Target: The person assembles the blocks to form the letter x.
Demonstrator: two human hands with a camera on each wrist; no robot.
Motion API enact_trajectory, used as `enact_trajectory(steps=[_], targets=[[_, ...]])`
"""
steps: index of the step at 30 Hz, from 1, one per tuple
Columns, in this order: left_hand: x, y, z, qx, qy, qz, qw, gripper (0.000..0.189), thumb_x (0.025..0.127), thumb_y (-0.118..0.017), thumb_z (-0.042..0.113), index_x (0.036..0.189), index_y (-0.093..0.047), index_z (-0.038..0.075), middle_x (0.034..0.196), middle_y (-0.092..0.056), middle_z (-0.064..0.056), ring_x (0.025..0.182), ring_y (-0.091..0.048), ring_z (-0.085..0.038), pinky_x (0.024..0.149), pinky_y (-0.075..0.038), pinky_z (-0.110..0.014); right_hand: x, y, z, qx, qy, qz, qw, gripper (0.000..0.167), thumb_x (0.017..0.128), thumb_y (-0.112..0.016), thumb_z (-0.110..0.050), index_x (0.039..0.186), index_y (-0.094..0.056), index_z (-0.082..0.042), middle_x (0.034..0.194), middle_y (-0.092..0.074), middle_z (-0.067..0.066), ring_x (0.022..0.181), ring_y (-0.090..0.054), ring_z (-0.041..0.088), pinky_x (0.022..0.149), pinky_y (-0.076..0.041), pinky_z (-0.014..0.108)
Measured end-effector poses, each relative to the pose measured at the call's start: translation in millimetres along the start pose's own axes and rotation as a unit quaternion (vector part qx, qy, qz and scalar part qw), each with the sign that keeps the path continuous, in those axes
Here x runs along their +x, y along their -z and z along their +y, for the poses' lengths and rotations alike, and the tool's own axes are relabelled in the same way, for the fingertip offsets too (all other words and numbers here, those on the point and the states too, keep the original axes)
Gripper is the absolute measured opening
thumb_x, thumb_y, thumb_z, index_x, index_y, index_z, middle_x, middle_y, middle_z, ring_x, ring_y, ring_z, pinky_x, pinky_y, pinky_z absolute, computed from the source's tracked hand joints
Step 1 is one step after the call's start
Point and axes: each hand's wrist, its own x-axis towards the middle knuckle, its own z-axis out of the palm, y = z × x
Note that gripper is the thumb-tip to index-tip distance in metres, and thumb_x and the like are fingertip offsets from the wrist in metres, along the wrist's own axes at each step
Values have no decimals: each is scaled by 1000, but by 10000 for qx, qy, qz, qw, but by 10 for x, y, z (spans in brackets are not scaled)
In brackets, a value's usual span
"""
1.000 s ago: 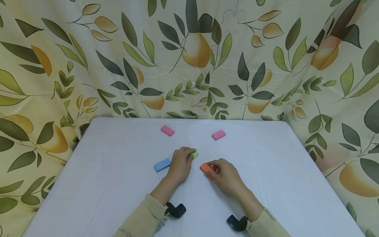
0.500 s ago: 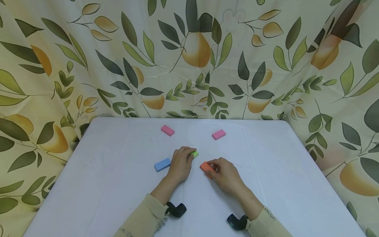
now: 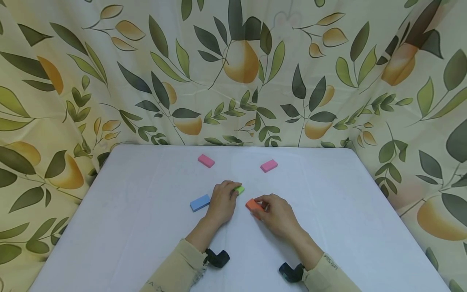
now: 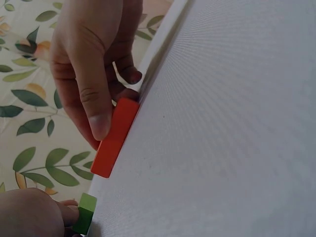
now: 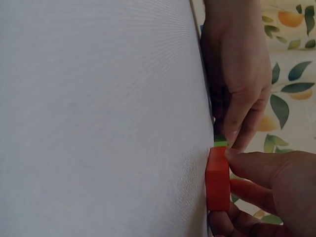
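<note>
My left hand (image 3: pixel 222 202) pinches a green block (image 3: pixel 239 190) on the white table, with its fingers covering most of it. To the right and nearer, my right hand (image 3: pixel 279 215) grips an orange block (image 3: pixel 254 205) between thumb and fingers. In the left wrist view the orange block (image 4: pixel 115 138) lies along the tabletop, and the green block (image 4: pixel 86 213) shows beyond the left thumb. The right wrist view has the orange block (image 5: pixel 218 180) end-on, with a sliver of the green block (image 5: pixel 220 143) behind it. A gap separates the two blocks in the head view.
A blue block (image 3: pixel 200 203) lies just left of the left hand. Two pink blocks sit farther back, one at left (image 3: pixel 206 161) and one at right (image 3: pixel 269 166). Behind the white table (image 3: pixel 321 178) hangs a leaf-and-fruit patterned curtain (image 3: pixel 240 97).
Hardly anything differs. The right hand and the orange block have shifted very slightly left; the left hand and the other blocks stay in place.
</note>
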Motion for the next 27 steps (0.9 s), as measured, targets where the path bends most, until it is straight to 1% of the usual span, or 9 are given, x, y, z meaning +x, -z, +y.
enact_trajectory(steps=[9,19,27], targets=[[1,-8,-11,23,-20,16,10000,31,105,-59,16,134,-69,19,133,-65,-3,118,-57,-25,93,-51,-38,-2,-3,-23,-105,66,100,9999,33,86,-84,-21,117,-77,-14,87,-66,-1,76,-57,14,68,-46,30],[-1,-7,-4,53,-7,35,10000,31,105,-59,17,135,-68,20,133,-65,-2,118,-57,-23,91,-52,-36,20,-9,-37,-118,15,65,9999,33,87,-83,-22,119,-76,-14,89,-66,0,78,-57,14,69,-46,30],[-12,7,11,18,-12,16,10000,31,106,-59,17,135,-68,20,135,-64,-2,119,-56,-24,93,-53,-37,41,-10,-45,-155,29,48,9999,34,87,-83,-24,119,-76,-14,89,-66,0,79,-57,14,69,-46,30]])
